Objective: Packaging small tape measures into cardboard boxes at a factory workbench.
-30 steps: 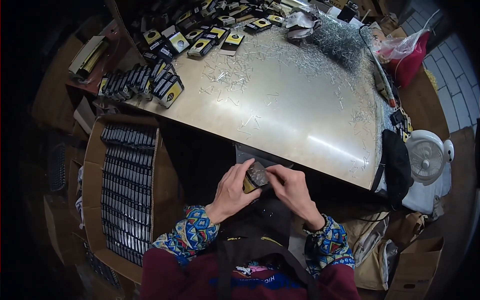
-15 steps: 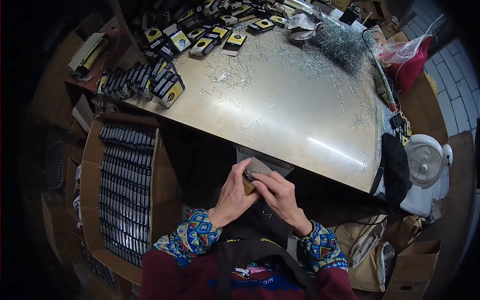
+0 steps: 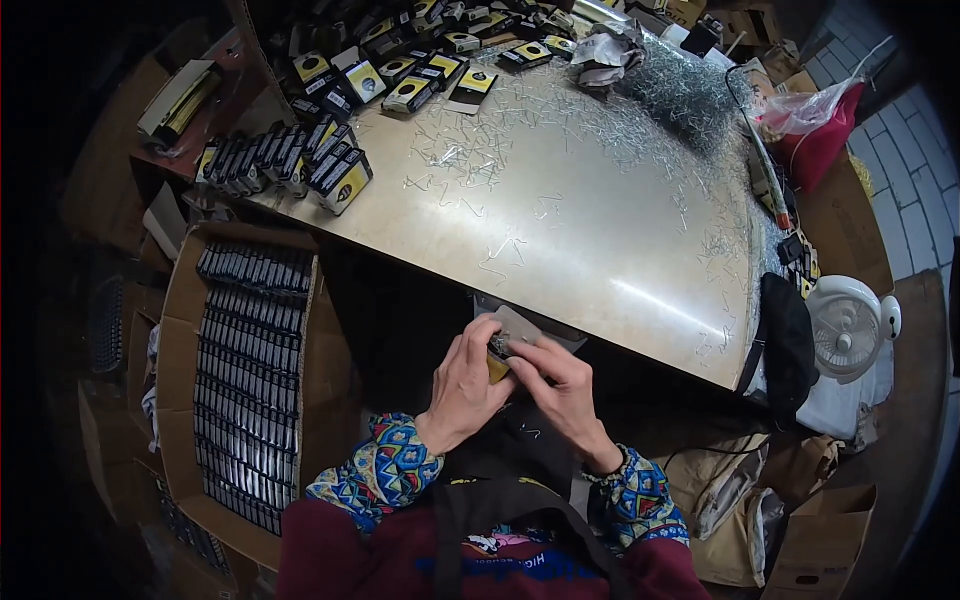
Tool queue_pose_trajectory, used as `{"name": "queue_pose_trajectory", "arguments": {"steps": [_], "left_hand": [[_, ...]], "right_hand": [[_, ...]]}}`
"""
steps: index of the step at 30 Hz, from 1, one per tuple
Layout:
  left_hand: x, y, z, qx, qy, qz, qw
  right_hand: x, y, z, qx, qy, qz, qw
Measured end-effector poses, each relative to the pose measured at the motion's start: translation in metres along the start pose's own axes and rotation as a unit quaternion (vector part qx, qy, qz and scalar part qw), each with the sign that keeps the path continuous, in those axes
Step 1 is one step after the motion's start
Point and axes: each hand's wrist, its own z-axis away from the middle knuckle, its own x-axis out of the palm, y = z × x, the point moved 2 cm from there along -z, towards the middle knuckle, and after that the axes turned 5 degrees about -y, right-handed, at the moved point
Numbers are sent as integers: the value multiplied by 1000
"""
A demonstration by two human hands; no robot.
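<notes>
Just off the table's near edge, my left hand (image 3: 463, 385) is wrapped round a small yellow and black box (image 3: 497, 370). Its pale grey flap (image 3: 516, 322) stands up on the far side. Thin bent wire hooks (image 3: 499, 345) show in the box's open top. My right hand (image 3: 563, 395) is at the box's right side, thumb and forefinger drawn together over the opening. Those fingertips are partly smeared, and what they pinch cannot be made out. A loose wire piece (image 3: 529, 432) lies on the dark apron in my lap.
The pale table (image 3: 590, 250) carries scattered wire hooks (image 3: 455, 160) and a big hook heap (image 3: 670, 95). Filled small boxes (image 3: 340, 180) stand in a row on its left; more lie piled behind. A carton (image 3: 180, 365) of packed boxes is at left, a white fan (image 3: 843, 338) at right.
My right hand's fingers have shifted slightly at the box opening, with blur at the tips. My left hand keeps its hold on the box. The view has tilted a little.
</notes>
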Motion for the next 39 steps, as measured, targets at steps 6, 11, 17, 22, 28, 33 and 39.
{"name": "queue_pose_trajectory", "arguments": {"steps": [6, 11, 17, 22, 28, 33, 39], "left_hand": [[-3, 1, -2, -80, -41, 5, 996], [2, 1, -4, -100, -8, 0, 995], [0, 4, -9, -82, -10, -9, 997], [4, 3, -2, -51, -2, -24, 998], [6, 2, -5, -47, 8, -20, 999], [1, 3, -7, -92, -12, 23, 995], [-4, 27, -31, 10, -83, -19, 996]], "right_hand": [[7, 2, 0, 70, 41, -163, 983], [6, -4, -4, 131, 35, -156, 978], [4, -10, -9, 111, 38, -226, 967], [7, -4, -4, 119, 70, -195, 971], [17, -11, -3, 2, 137, -51, 989], [11, -21, -6, -160, 111, 147, 970], [-41, 8, -8, -170, 81, 203, 961]]}}
